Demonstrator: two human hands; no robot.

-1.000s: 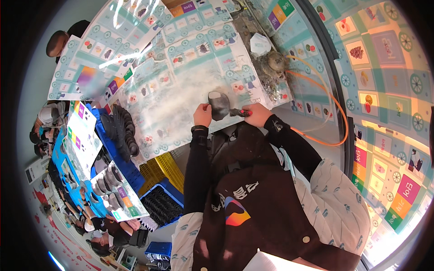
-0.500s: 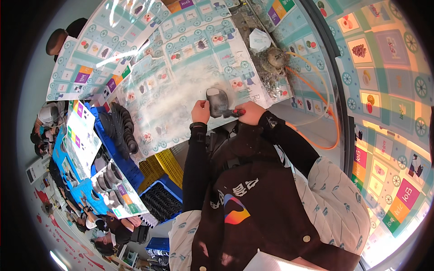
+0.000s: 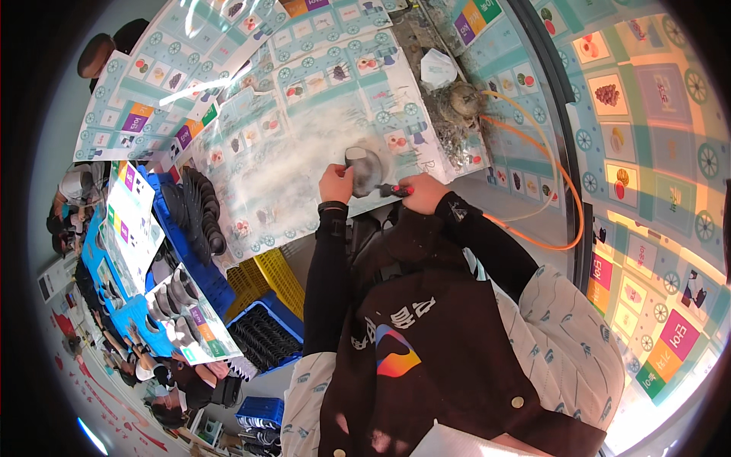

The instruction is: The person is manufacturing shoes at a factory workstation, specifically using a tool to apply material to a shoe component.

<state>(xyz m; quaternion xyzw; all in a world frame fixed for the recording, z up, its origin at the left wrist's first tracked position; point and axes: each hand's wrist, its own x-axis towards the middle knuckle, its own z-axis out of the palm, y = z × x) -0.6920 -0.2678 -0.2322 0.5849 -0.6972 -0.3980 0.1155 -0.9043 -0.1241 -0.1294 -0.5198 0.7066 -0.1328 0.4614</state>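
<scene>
My left hand [image 3: 335, 185] is closed on the near-left edge of a dark grey, rounded sole-like piece [image 3: 365, 174] with a pale patch at its far end. This piece is at the near edge of a dusty worktop [image 3: 304, 164] covered in patterned sheets. My right hand [image 3: 425, 193] wraps round a small red-and-black hand tool [image 3: 396, 190]. The tool's dark tip points left and meets or nearly meets the piece's near-right edge; contact is too small to tell. My thumb and fingers partly hide both things.
Black soles [image 3: 202, 209] are stacked left of the worktop, by a blue crate [image 3: 215, 286]. A yellow basket [image 3: 283, 278] stands below. Orange hose [image 3: 533, 242] loops at right near a dusty round device [image 3: 459, 103]. Other people [image 3: 186, 385] work at far left.
The dark piece has turned slightly, its outline now rounder. My left hand has shifted a little nearer to it, and the tool's tip remains by its lower right edge.
</scene>
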